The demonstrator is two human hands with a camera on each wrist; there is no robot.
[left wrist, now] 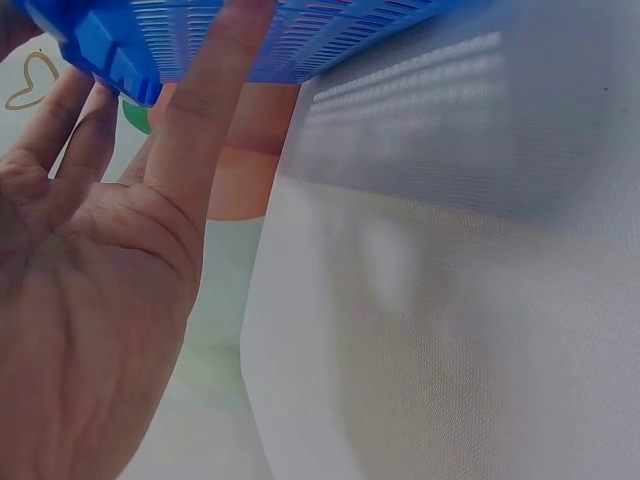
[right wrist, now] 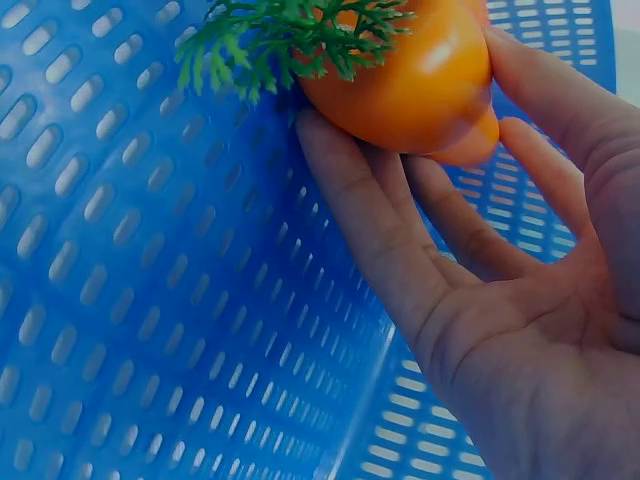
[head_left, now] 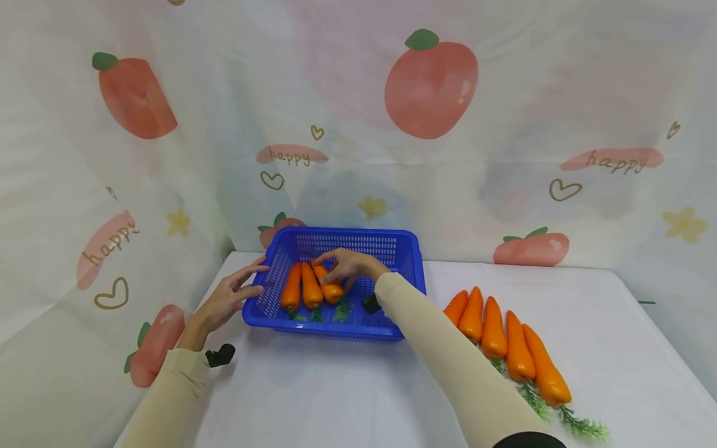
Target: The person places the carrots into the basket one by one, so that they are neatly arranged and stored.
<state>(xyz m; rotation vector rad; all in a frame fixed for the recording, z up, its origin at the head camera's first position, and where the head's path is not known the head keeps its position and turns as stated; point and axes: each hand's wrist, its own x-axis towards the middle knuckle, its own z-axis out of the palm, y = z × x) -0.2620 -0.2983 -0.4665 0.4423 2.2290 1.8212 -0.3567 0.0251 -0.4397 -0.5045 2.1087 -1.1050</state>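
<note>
A blue plastic basket with slotted walls stands near the back of the table. Three orange carrots lie side by side in its left half: a left one, a middle one and a right one, their green tops toward the front. My right hand reaches in from above and holds the right carrot, seen as a rounded orange end between thumb and fingers in the right wrist view. With fairly straight fingers, my left hand touches the basket's left rim from outside.
Several more carrots with green tops lie in a slanting row on the white table, to the right of my right forearm. Printed cloth walls rise behind the table and at both sides.
</note>
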